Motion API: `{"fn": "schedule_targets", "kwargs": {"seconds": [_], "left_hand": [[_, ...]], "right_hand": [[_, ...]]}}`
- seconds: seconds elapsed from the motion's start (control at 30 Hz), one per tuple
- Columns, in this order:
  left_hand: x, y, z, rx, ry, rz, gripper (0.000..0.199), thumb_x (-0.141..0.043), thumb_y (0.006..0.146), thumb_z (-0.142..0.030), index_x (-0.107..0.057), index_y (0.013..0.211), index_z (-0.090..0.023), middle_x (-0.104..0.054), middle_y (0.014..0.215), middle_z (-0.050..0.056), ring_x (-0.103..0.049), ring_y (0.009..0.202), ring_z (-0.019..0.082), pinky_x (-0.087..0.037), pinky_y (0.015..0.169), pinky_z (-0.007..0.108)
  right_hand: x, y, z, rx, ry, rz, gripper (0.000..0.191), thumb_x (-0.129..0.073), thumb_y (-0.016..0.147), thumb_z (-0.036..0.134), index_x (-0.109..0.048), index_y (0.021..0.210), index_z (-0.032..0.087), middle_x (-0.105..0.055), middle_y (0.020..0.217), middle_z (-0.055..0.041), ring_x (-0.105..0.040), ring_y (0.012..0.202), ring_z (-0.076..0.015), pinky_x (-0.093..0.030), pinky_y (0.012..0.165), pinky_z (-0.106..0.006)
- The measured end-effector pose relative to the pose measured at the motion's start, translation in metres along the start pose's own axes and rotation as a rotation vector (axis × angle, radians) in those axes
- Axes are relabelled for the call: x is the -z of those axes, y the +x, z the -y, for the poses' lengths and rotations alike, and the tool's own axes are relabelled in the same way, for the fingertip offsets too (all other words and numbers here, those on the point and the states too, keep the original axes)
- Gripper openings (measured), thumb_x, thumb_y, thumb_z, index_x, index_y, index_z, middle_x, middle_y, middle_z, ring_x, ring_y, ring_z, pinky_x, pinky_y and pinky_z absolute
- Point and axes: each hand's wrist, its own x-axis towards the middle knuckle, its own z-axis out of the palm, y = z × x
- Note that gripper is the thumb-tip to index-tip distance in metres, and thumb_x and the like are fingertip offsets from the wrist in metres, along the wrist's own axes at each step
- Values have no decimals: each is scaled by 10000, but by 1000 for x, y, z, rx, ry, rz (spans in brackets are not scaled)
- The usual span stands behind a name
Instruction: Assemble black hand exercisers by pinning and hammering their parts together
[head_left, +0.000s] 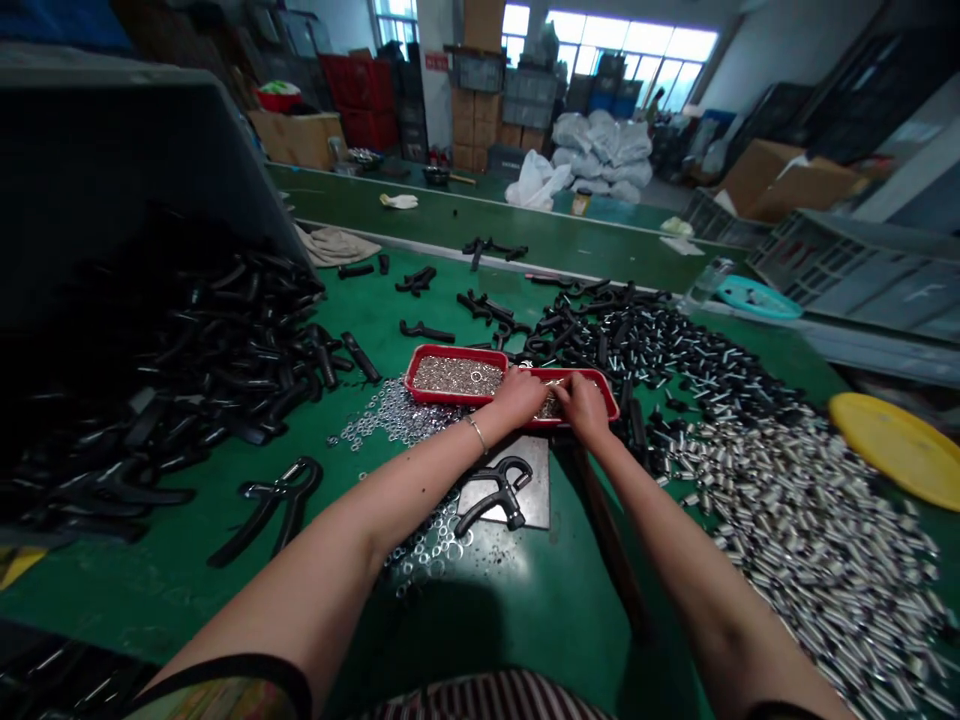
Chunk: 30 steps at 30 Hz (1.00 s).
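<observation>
My left hand (520, 396) and my right hand (583, 404) are both at the right red tray (613, 408), which holds small metal parts. The fingers of each hand are bent and pinched together over the parts; whatever is between them is too small to make out. To the left stands a second red tray (411, 384) filled with tiny shiny pieces. Nearer to me, a black hand gripper (504, 492) lies on a square metal plate (536, 505). A hammer-like wooden handle (606, 530) extends from beneath the right tray toward me.
Black plastic handles (247, 340) spill from a large bin (247, 150) on the left. Loose washers (401, 412) lie beside the trays. Metal sleeves (810, 520) and black-headed bolts (660, 335) are heaped on the right, near a yellow lid (900, 450). Another hand gripper (277, 500) lies left.
</observation>
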Motion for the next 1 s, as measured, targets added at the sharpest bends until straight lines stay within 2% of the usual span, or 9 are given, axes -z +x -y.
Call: {"fn": "schedule_targets", "kwargs": {"seconds": [0.1, 0.23, 0.3, 0.4, 0.5, 0.57, 0.63, 0.8, 1.0], "left_hand": [[3, -2, -3, 12, 6, -8, 208, -506, 933, -125, -709, 918, -82, -722, 913, 178, -623, 927, 260, -331, 895, 430], [3, -6, -4, 9, -10, -29, 200, -501, 938, -129, -695, 917, -92, -718, 898, 162, -628, 914, 261, -343, 897, 432], [1, -7, -4, 6, -18, -38, 199, -486, 946, -133, -684, 955, -109, -711, 932, 151, -623, 935, 265, -351, 900, 435], [2, -10, -3, 14, -60, -79, 189, -473, 962, -158, -658, 996, -134, -683, 1020, 139, -594, 1017, 264, -369, 910, 418], [8, -25, -7, 70, -265, -207, 141, -504, 964, -213, -629, 959, -149, -664, 1005, 100, -575, 1024, 232, -403, 911, 364], [13, -47, -11, 137, -440, -281, 120, -518, 960, -231, -610, 928, -163, -655, 964, 66, -579, 972, 204, -425, 898, 333], [18, -76, -13, 206, -566, -283, 109, -528, 952, -235, -603, 900, -175, -642, 934, 43, -582, 929, 190, -442, 879, 323], [20, -139, -21, 310, -650, -124, 112, -561, 926, -242, -605, 841, -183, -632, 904, 34, -580, 925, 204, -448, 877, 348], [16, -156, -31, 276, -541, -70, 94, -560, 925, -226, -618, 866, -180, -638, 953, 53, -562, 993, 223, -411, 933, 386]], "right_hand": [[16, -14, -2, 16, 101, -54, 235, -467, 954, 352, -608, 899, 172, -709, 910, -113, -634, 826, -229, -450, 768, -329], [27, -68, 4, 69, 206, -94, 241, -481, 945, 388, -604, 891, 188, -683, 940, -89, -612, 926, -222, -453, 866, -337], [25, -100, 11, 72, 310, -41, 251, -513, 929, 421, -613, 874, 197, -673, 918, -72, -606, 908, -222, -458, 850, -341], [14, -134, 21, -3, 490, 147, 268, -533, 914, 443, -626, 857, 198, -673, 850, -46, -609, 805, -209, -466, 755, -321], [7, -142, 26, -88, 561, 240, 266, -529, 911, 430, -627, 859, 188, -678, 832, -41, -610, 767, -202, -461, 713, -309], [6, -139, 26, -97, 565, 256, 253, -535, 905, 415, -628, 850, 186, -681, 832, -43, -613, 770, -203, -458, 714, -308], [7, -135, 25, -91, 557, 271, 240, -542, 904, 405, -627, 849, 187, -686, 831, -42, -618, 771, -203, -458, 718, -306], [10, -132, 25, -19, 370, 321, 216, -512, 948, 364, -617, 884, 186, -693, 863, -52, -627, 795, -203, -453, 727, -296], [15, -123, 41, 442, -272, 361, 166, -501, 973, 244, -616, 885, 163, -685, 867, -118, -612, 885, -265, -421, 791, -349]]}}
